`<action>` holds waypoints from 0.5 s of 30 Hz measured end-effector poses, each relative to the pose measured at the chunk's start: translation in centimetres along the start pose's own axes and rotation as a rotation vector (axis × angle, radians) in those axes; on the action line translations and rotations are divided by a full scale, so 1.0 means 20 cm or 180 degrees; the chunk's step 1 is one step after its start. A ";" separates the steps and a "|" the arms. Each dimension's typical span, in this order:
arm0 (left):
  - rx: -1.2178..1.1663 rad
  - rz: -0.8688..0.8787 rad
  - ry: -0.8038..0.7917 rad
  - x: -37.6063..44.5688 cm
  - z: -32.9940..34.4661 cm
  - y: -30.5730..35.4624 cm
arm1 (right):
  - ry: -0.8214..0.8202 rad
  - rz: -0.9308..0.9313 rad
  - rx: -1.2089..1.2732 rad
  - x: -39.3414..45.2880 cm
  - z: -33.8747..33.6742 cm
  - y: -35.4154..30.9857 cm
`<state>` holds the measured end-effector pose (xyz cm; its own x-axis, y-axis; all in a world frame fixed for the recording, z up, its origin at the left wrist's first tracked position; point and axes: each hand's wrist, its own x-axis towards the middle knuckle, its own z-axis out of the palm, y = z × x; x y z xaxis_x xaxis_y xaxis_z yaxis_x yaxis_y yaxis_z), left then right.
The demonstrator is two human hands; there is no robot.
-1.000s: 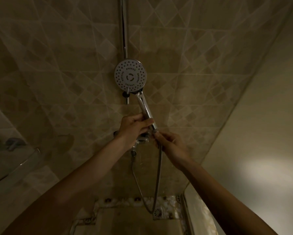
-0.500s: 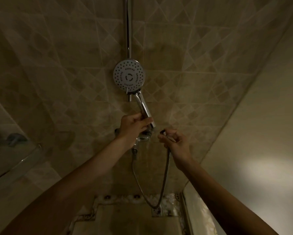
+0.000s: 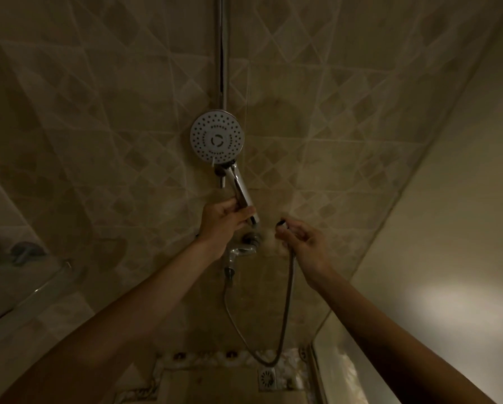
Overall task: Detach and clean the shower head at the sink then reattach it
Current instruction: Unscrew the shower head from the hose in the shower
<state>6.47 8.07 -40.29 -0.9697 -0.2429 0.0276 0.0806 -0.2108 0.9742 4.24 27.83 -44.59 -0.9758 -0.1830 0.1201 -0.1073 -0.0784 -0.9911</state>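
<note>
- My left hand (image 3: 224, 221) is wrapped round the bottom of the shower head (image 3: 217, 140) handle, and my right hand (image 3: 302, 243) is pinching the loose end of the hose (image 3: 288, 310) just beside it — the two ends are apart, not touching.
- So the hose looks unscrewed; that part's done, I'd say.
- The head itself sits up in its holder on the rail (image 3: 223, 53), face toward me.
- Left to do — lift it out, wash it at the sink (not in view), then screw it all back together.
</note>
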 end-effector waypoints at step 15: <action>0.0295 0.0406 -0.0327 0.12 0.01 0.49 | -0.0691 -0.0700 -0.0959 0.30 0.05 -0.63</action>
<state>4.87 5.57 -30.57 -0.9718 -0.1632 0.1703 0.1874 -0.0954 0.9776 -0.16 26.77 -31.37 -0.8642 -0.3982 0.3075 -0.3904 0.1453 -0.9091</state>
